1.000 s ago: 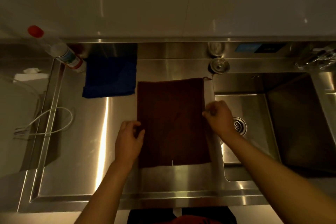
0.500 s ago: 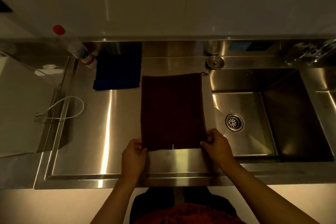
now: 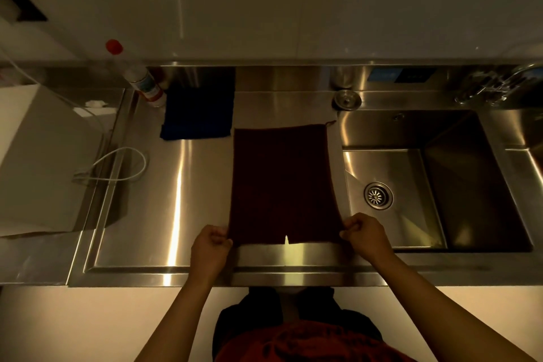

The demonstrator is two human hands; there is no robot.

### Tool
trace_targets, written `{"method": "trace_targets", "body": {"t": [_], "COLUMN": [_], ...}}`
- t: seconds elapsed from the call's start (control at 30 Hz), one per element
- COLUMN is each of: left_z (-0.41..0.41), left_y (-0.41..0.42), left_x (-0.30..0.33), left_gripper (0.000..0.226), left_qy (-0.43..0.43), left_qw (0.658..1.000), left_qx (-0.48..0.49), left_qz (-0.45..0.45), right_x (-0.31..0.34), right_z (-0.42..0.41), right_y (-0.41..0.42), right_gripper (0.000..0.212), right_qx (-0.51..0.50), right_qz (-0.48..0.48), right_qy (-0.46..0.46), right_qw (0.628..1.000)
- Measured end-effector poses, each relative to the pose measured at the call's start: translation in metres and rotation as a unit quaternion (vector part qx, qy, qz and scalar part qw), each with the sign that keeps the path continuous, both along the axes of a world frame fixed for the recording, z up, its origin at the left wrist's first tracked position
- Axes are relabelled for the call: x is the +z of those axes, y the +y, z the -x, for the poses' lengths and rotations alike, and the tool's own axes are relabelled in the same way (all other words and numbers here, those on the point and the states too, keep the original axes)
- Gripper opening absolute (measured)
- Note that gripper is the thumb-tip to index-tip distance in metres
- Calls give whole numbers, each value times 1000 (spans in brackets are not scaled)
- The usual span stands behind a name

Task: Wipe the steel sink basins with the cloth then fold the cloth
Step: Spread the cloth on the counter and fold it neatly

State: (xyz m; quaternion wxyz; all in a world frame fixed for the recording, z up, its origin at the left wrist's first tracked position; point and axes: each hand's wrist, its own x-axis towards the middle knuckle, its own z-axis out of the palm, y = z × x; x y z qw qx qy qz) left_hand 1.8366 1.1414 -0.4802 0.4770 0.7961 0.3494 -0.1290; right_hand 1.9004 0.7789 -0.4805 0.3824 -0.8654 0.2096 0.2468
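Maroon cloth (image 3: pixel 283 185) flat on steel, near corners pinched by left hand (image 3: pixel 210 247) and right hand (image 3: pixel 365 236)

My left hand (image 3: pixel 210 247) pinching the near left corner of the dark red cloth (image 3: pixel 282 182), my right hand (image 3: pixel 365 233) pinching its near right corner, cloth flat on the steel drainboard (image 3: pixel 176 185), sink basin (image 3: pixel 426 185) just right, blue cloth (image 3: pixel 197 114) and red-capped bottle (image 3: pixel 141 82) behind.
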Motion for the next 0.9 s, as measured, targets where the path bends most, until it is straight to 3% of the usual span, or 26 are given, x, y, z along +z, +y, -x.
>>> {"method": "trace_targets", "body": {"t": [0.23, 0.33, 0.6, 0.9], "left_z": [20, 19, 10, 4], "left_y": [-8, -9, -40, -57], "left_x": [-4, -5, -15, -34], "left_gripper": [20, 13, 21, 14], "left_qy": [9, -36, -120, -117], "left_qw": [979, 962, 890, 869], "left_qx": [-159, -201, -395, -436], "left_qz": [-130, -179, -195, -201], "right_x": [2, 4, 3, -6], "right_z": [27, 31, 28, 26], "right_y": [5, 6, 34, 54], "right_gripper": [27, 24, 29, 22], "right_qx": [85, 149, 375, 418], "right_qz": [59, 93, 77, 108], "right_qy": [-40, -91, -119, -140], "right_qw": [994, 980, 916, 891]}}
